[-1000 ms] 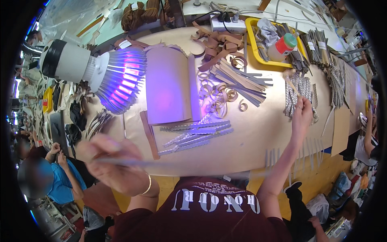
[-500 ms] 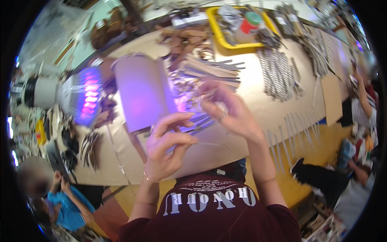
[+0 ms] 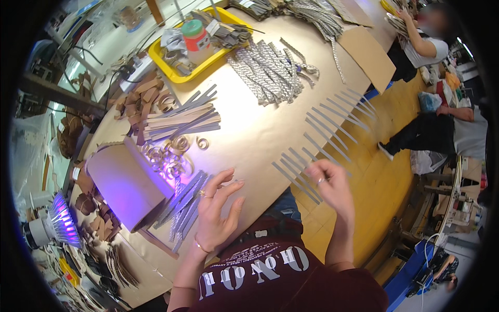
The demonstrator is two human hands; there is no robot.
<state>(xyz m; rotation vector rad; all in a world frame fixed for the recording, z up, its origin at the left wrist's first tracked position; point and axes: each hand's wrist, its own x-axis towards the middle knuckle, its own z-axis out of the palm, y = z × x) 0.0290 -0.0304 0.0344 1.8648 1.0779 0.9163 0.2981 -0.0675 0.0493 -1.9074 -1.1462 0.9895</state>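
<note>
Grey strips point(image 3: 283, 172) are lying in a spaced row across the edge of the counter point(image 3: 249, 148), just left of and beyond the right hand point(image 3: 332, 186), their outer ends overhanging. They are looking narrow, flat, matte and nearly straight. The work is apparently standing partway: this row is lying set out, while a loose pile of grey and silvery strips point(image 3: 187, 210) is lying unarranged just left of the left hand point(image 3: 218, 210). That hand is spreading its fingers, apparently bare; the right is holding thumb and fingertips close, whether pinching a strip I cannot tell.
</note>
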